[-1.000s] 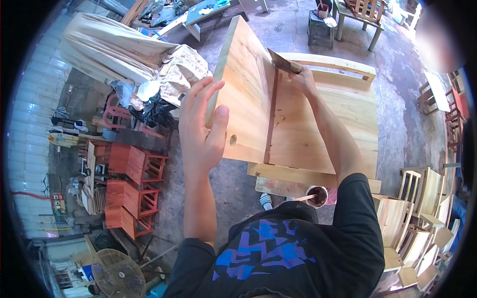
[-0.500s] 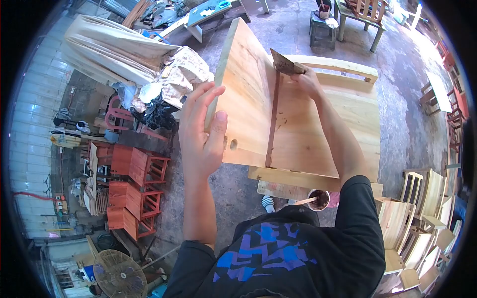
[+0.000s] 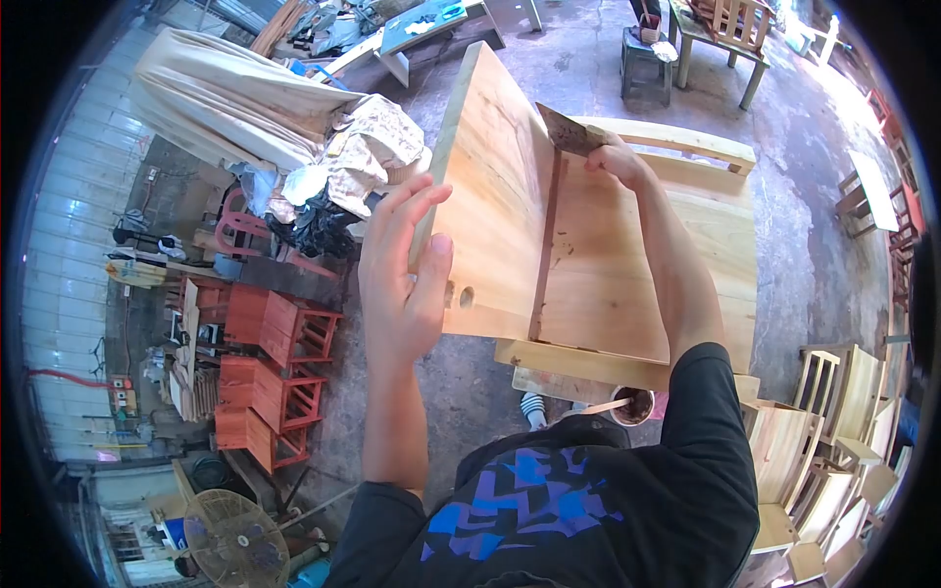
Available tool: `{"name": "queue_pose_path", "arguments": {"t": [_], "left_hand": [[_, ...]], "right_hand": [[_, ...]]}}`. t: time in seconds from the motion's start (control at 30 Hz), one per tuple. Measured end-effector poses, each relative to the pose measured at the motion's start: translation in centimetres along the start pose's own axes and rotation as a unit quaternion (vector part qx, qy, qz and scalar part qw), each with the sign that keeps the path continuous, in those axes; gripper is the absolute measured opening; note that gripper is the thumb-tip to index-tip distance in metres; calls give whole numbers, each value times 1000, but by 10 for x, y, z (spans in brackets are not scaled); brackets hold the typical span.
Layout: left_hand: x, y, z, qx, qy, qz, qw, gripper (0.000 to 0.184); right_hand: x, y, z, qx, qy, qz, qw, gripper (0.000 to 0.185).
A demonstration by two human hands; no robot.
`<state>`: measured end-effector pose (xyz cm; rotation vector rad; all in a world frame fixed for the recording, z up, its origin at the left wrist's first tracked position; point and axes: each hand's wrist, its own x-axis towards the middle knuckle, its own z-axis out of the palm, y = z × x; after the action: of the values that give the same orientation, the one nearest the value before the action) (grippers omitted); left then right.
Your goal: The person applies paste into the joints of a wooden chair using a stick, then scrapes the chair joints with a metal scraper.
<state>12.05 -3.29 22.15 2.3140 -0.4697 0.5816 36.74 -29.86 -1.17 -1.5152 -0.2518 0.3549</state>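
Observation:
My right hand [image 3: 619,162] grips a putty knife [image 3: 567,130], its wide dark-smeared blade set near the far end of the inside corner of a pale wooden piece. Brown filler runs down that joint between an upright panel [image 3: 495,186] and a flat panel [image 3: 598,265], and small brown spots mark the flat one. At the upright panel's left edge is my left hand [image 3: 404,265], fingers stretched out and thumb apart, seeming to rest against the wood. Two round holes show low on this panel. Below the piece, a white tub [image 3: 633,406] of brown paste has a stick in it.
Red-brown wooden chairs [image 3: 260,363] stand at the left, near a round fan [image 3: 235,539]. A cloth-covered pile [image 3: 255,108] lies at upper left. Unfinished wooden chairs [image 3: 784,451] crowd the lower right. A small stool [image 3: 647,69] stands at the back.
The view has shifted slightly, so the wooden piece appears a little lower and to the right. My right hand still holds the putty knife near the corner's far end; my left hand stays at the panel edge.

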Motion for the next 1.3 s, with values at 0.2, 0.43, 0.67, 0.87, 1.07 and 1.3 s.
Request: {"name": "queue_pose_path", "arguments": {"t": [0.2,0.43,0.67,0.87,1.07,1.3], "left_hand": [[0,-3,1,-12,2,2,1000,33],[2,0,0,-23,1,-10,1000,34],[1,-1,0,-22,1,-16,1000,34],[2,0,1,-25,1,-11,1000,34],[2,0,1,-15,-8,-11,1000,35],[1,3,1,-27,-14,-23,999,35]], "right_hand": [[16,14,-4,71,-10,20,997,41],[5,6,3,159,-41,2,986,56],[14,13,-6,165,-56,-10,985,60],[14,3,-4,89,-24,11,996,62],[13,12,-2,160,13,31,987,26],[19,24,-10,187,-36,28,981,4]]}}
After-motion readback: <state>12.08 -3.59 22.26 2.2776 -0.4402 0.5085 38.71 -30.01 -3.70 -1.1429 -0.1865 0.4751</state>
